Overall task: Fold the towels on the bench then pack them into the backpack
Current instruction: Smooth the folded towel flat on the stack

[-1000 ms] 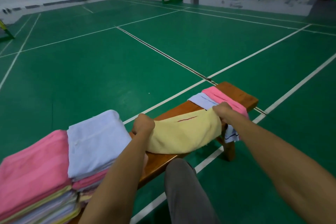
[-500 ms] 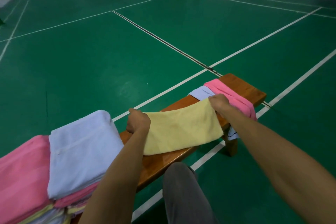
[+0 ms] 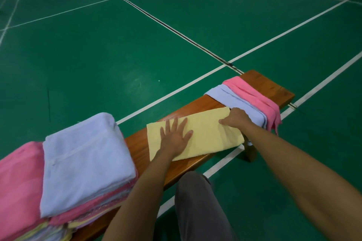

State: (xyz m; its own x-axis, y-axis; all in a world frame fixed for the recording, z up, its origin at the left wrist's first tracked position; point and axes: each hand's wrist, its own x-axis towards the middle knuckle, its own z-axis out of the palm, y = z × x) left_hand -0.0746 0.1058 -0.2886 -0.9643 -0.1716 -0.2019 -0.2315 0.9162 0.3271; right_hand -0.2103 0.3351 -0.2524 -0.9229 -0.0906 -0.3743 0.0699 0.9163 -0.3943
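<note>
Two hands on one yellow towel (image 3: 211, 139), which now lies flat across the wooden bench (image 3: 137, 148) at about 12 o'clock from the person's knee (image 3: 193, 188). A second ago it was stretched taut in the air between two closed fists; since then it has come down and both grips have let go. Left hand (image 3: 175, 137): palm flat, fingers spread, pressing the towel's left half. Right hand (image 3: 238, 117): on the towel's right end, fingers bent down onto the cloth; whether it pinches the edge or only presses, I cannot tell. Hands well apart.

Toward 2 o'clock, a light blue towel (image 3: 235, 101) and a pink towel (image 3: 252, 96) drape unfolded over the bench, just beside the right hand. Toward 9 o'clock, the stack of folded towels (image 3: 84, 164), blue on top, pink beside it.

Judgement: this fold is laid and being smoothed; another fold probably follows. At least two towels remain. No backpack in view, so packing has not begun.
</note>
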